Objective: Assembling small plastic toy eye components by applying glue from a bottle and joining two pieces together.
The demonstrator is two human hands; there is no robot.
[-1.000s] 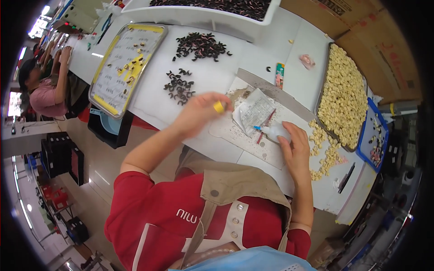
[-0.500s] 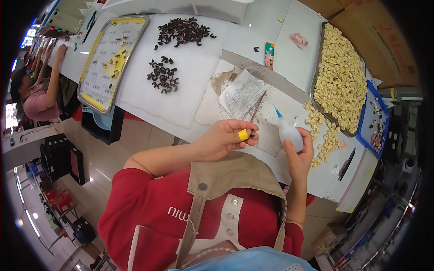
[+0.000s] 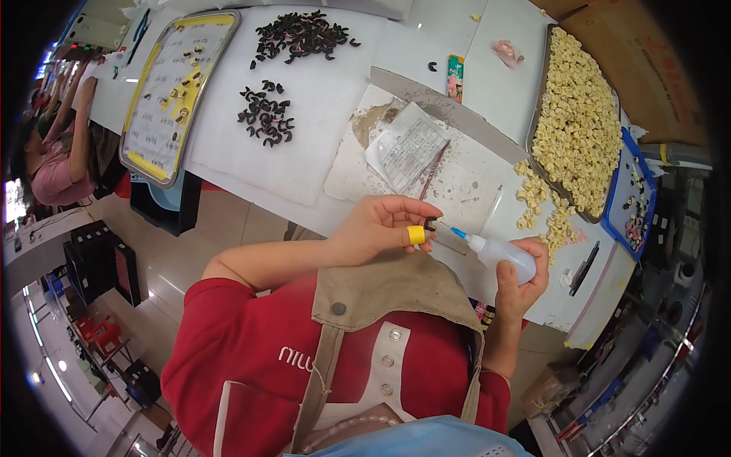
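My left hand (image 3: 377, 230) pinches a small black curved piece (image 3: 430, 223) between thumb and fingertips. Yellow tape (image 3: 416, 234) is wrapped round its thumb. A translucent white squeeze bottle (image 3: 499, 255) is gripped in my right hand (image 3: 525, 278), lying tilted with its blue needle tip (image 3: 458, 232) pointing at the black piece. Whether the needle touches the piece is too small to tell. Beyond my hands lies a stained white board (image 3: 358, 164) bearing a printed paper slip (image 3: 411, 145) and a thin dark red stick (image 3: 435, 171).
Black curved pieces form two piles, a larger far pile (image 3: 301, 34) and a smaller near one (image 3: 266, 114). At right, a dark tray (image 3: 539, 99) holds many cream-coloured pieces (image 3: 579, 122), some spilled beside it. A yellow-edged tray (image 3: 190, 137) stands left. Another person (image 3: 61, 167) sits far left.
My right hand has tipped the bottle from nearly upright toward the left, bringing its needle to the black piece. My left hand keeps its pinch, and the view has shifted slightly.
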